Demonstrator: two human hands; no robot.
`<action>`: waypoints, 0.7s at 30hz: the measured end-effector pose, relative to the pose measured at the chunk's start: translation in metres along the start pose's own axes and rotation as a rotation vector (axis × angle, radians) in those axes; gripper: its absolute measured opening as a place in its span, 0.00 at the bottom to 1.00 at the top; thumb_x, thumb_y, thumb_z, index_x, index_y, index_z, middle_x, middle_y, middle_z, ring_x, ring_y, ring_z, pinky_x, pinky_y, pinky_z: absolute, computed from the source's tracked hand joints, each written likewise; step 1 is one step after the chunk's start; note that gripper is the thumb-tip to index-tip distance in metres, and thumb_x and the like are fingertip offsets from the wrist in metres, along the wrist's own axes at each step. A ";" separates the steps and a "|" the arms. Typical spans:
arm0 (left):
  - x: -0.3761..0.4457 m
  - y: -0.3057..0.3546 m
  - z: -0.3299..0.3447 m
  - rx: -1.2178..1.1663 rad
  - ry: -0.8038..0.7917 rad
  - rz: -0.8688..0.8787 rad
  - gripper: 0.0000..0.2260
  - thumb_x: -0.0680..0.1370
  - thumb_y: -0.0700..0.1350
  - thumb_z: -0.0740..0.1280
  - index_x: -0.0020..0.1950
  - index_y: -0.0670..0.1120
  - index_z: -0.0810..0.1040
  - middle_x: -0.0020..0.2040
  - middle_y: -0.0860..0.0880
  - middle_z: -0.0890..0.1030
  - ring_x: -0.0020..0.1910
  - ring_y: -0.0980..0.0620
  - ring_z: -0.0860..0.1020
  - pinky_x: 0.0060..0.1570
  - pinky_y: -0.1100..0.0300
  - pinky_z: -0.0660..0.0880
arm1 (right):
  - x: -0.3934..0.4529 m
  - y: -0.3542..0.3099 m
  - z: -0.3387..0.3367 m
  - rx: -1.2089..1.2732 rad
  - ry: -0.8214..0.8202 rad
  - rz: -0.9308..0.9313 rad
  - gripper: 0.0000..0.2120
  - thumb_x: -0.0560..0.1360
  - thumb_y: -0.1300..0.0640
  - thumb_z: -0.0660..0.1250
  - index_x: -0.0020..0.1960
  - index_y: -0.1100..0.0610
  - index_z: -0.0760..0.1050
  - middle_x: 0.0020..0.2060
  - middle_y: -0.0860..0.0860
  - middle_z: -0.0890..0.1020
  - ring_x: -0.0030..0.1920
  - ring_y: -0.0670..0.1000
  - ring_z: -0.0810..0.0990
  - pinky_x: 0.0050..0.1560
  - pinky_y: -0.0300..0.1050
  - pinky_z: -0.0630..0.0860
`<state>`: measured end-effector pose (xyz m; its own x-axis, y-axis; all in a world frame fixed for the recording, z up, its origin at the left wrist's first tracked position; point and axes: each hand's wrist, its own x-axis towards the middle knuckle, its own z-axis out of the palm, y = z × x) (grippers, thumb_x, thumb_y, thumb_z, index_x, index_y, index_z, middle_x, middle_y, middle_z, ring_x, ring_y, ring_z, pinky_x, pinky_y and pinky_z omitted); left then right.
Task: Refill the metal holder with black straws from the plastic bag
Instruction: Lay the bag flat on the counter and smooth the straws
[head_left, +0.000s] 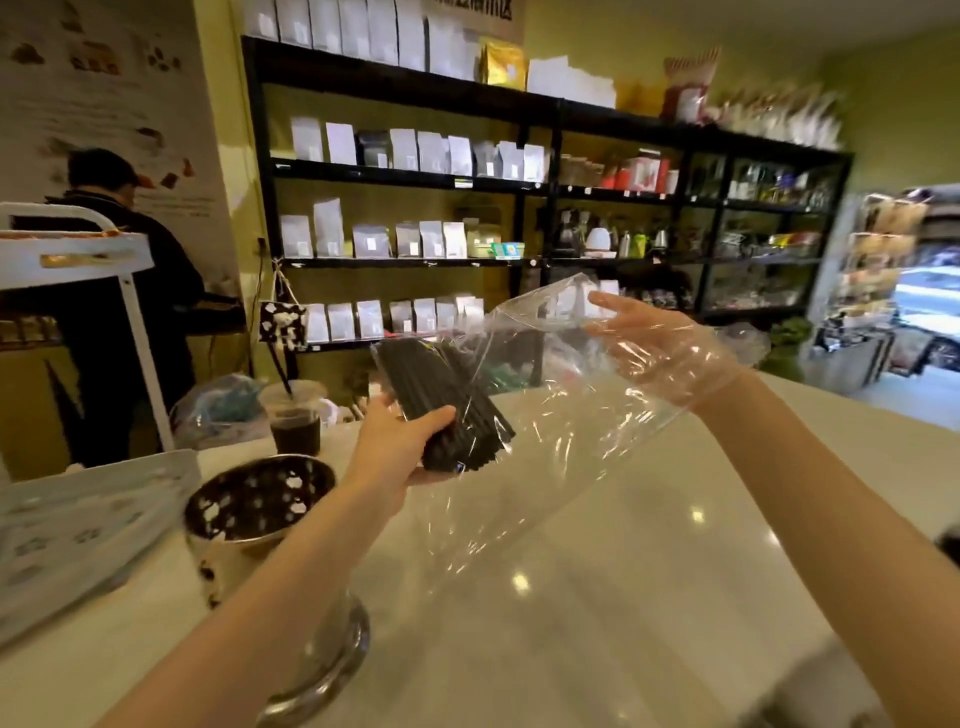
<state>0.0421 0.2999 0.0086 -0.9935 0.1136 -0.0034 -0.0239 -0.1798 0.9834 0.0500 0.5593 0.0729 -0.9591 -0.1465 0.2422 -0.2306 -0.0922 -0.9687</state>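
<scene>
A bundle of black straws (447, 405) is gripped in the left hand (400, 447), thumb wrapped over the top, so that hand is clenched around the straws through the plastic. The straws are tilted, with their far ends pointing up and away, and too many are packed together to be counted. They're enclosed in one clear plastic bag (545, 415), which is held up above the white worktop (623, 571). The right hand (660, 353) is seen inside the bag's open end, fingers spread and nothing grasped, well apart from the straws.

One metal holder (260, 509) with punched holes is stood on the worktop just below the left forearm; no straws can be made out inside it. Behind it, one plastic cup (293, 421) of dark drink with a straw is parked on the worktop. Black shelves (519, 182) stocked with pouches are seen at the back, and one person (119, 291) is stood at the left.
</scene>
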 end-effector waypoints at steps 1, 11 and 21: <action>-0.001 -0.011 0.003 0.046 0.027 0.032 0.28 0.73 0.38 0.68 0.68 0.48 0.59 0.59 0.43 0.75 0.45 0.47 0.79 0.36 0.48 0.81 | -0.006 0.009 -0.011 0.021 0.017 0.039 0.19 0.74 0.68 0.61 0.57 0.51 0.78 0.41 0.48 0.84 0.32 0.41 0.81 0.30 0.32 0.76; -0.004 -0.109 -0.007 0.421 0.096 0.015 0.30 0.73 0.41 0.68 0.70 0.45 0.56 0.66 0.42 0.73 0.62 0.43 0.73 0.58 0.51 0.72 | -0.038 0.102 -0.032 -0.523 0.104 0.525 0.15 0.77 0.65 0.62 0.63 0.60 0.71 0.46 0.55 0.84 0.38 0.47 0.84 0.38 0.41 0.82; -0.003 -0.131 -0.014 0.564 0.089 0.025 0.32 0.74 0.46 0.66 0.73 0.45 0.53 0.72 0.45 0.65 0.70 0.45 0.65 0.68 0.48 0.64 | -0.029 0.173 -0.010 -1.046 0.364 0.434 0.28 0.68 0.64 0.70 0.67 0.61 0.66 0.56 0.62 0.79 0.50 0.57 0.78 0.49 0.48 0.74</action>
<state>0.0467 0.3097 -0.1228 -0.9991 0.0290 0.0303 0.0389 0.3712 0.9278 0.0359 0.5575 -0.1026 -0.9414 0.3368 0.0171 0.2647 0.7694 -0.5813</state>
